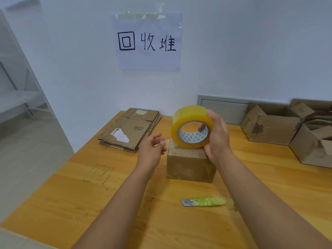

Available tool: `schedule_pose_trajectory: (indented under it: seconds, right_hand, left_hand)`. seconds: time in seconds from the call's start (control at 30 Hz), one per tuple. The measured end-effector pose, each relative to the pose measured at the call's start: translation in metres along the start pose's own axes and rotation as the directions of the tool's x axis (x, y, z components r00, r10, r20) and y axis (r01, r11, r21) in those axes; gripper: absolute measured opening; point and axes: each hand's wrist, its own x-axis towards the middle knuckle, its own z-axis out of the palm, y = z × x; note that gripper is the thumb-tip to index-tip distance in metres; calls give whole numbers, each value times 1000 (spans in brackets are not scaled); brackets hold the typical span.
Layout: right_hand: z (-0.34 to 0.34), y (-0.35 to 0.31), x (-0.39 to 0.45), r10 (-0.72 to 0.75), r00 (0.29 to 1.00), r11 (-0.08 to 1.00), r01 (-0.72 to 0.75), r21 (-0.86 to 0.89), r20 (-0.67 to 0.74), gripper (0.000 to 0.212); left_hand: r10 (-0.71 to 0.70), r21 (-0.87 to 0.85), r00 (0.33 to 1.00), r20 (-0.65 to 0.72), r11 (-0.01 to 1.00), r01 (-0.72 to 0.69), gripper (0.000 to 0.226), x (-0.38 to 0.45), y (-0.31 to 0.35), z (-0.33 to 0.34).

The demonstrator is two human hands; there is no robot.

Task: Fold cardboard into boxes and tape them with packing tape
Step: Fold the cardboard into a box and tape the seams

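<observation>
Gripping the roll of packing tape [191,126] with my right hand [218,137], thumb on the rim and a fingertip inside the core, I hold it upright on the small closed cardboard box [190,164] on the wooden table [71,203]. My left hand [152,146] hangs loose beside it, fingers relaxed, grasping nothing. Flattened cardboard [129,130] lies behind; a cutter blade [203,202] lies near me.
</observation>
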Motion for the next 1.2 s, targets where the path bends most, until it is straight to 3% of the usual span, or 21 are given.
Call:
schedule_pose_trajectory:
  seconds: [0.2,0.37,0.47,0.53,0.6,0.67,0.73,0.77,0.9,0.97,1.07,1.2]
  right_hand:
    - [6,1,-2,-26,999,999,25,-49,-35,24]
    - [5,2,0,-25,999,995,21,-97,-39,16]
    - [4,2,1,-4,999,992,-1,-130,-38,19]
    - [4,0,1,2,1000,988,-6,-152,-30,19]
    - [4,-1,3,15,1000,980,-16,-198,-7,30]
    - [0,-2,5,17,999,953,-1,-303,50,60]
    - [-7,-5,5,11,986,876,71,-476,167,89]
    - [-11,-8,3,23,973,826,111,-552,231,92]
    - [-28,-22,6,167,922,745,114,-658,349,52]
    - [-36,-24,10,204,907,708,124,-695,369,59]
    - [-42,-23,11,200,912,667,140,-732,357,58]
    - [-43,-24,10,137,922,630,201,-750,362,44]
  left_hand:
    - [3,51,1000,-3,999,-3,35,-2,-3,5]
    - [35,333,998,44,942,-47,38,-2,-11,3]
    - [55,188,994,92,979,-72,36,-16,-7,5]
    - [23,77,978,206,996,-40,45,-29,-4,10]
    - [0,55,959,285,998,-17,56,-36,-9,16]
    - [-32,38,959,281,999,23,62,-37,-15,20]
    - [-54,72,957,285,997,35,67,-35,-21,19]
    - [-58,113,956,289,993,26,74,-33,-22,17]
    - [39,216,933,357,969,-123,105,-19,-12,7]
    - [111,196,903,415,958,-208,92,-10,-4,7]
    - [120,190,903,413,958,-214,55,-3,-1,13]
    - [149,278,894,423,917,-285,50,-2,-6,12]
